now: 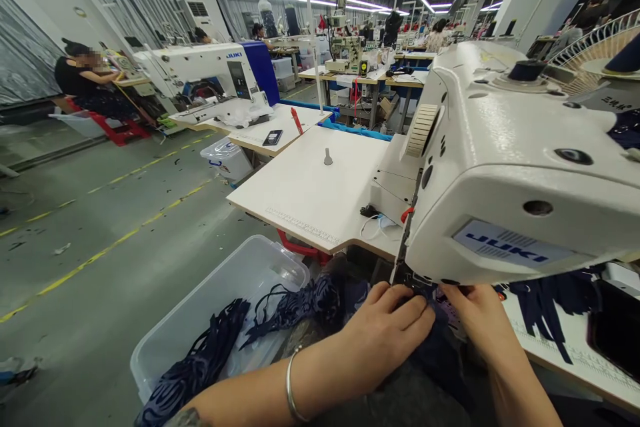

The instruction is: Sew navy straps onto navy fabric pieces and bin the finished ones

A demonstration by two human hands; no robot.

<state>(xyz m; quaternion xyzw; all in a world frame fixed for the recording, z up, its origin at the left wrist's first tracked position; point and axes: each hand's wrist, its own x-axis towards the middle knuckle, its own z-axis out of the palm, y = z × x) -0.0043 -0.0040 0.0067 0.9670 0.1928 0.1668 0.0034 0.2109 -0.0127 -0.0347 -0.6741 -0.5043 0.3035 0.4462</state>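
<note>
Under the head of the white JUKI sewing machine (500,213), both of my hands are at a piece of dark navy fabric (440,353). My left hand (395,320), with a silver bangle at its wrist, has its fingers bent and pressed on the cloth just beside the needle area. To the right, my right hand (473,310) pinches the fabric close under the machine head, its fingertips partly hidden. The cloth hangs down toward my lap. Where it meets the needle is covered by my fingers and the machine.
A clear plastic bin (225,287) holding bundles of navy patterned strips (210,347) stands at lower left. Navy strips (545,307) and a dark phone (615,327) lie at right. A white table (300,180) extends left. A seated person (83,80) works farther off.
</note>
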